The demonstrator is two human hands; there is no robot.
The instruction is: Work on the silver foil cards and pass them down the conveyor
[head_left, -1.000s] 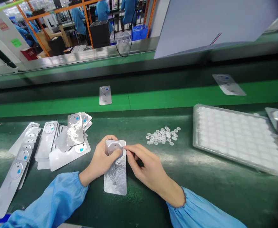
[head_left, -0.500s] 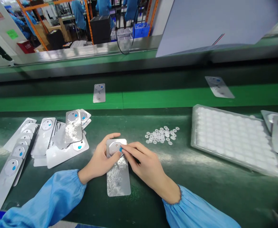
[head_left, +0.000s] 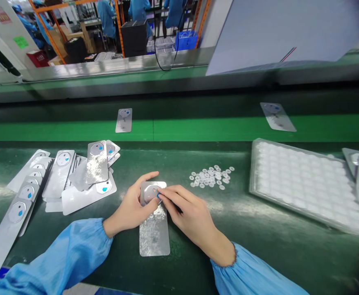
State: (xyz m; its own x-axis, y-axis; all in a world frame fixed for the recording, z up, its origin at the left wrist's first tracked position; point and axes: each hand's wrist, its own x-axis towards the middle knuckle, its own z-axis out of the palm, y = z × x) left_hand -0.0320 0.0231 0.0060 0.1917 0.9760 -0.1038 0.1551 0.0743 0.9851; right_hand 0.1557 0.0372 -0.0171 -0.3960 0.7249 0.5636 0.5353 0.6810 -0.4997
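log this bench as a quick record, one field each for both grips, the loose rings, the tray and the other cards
left grip: around the upper left of a silvery card, thumb across its face
right grip: at that card's upper right, by a blue spot
loose rings: scattered, beyond the right grip
tray: holds white pieces, right of the rings
other cards: overlapping at left; two partly on the bright green strip

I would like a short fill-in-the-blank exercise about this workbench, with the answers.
1. The left hand and right hand meet at a silver plate bearing a small ____ dot.
2. The loose clear rings lie to the ____ of the transparent tray.
3. Farther away, two more plates lie partly on a bright ____ strip.
Missing words: blue; left; green.
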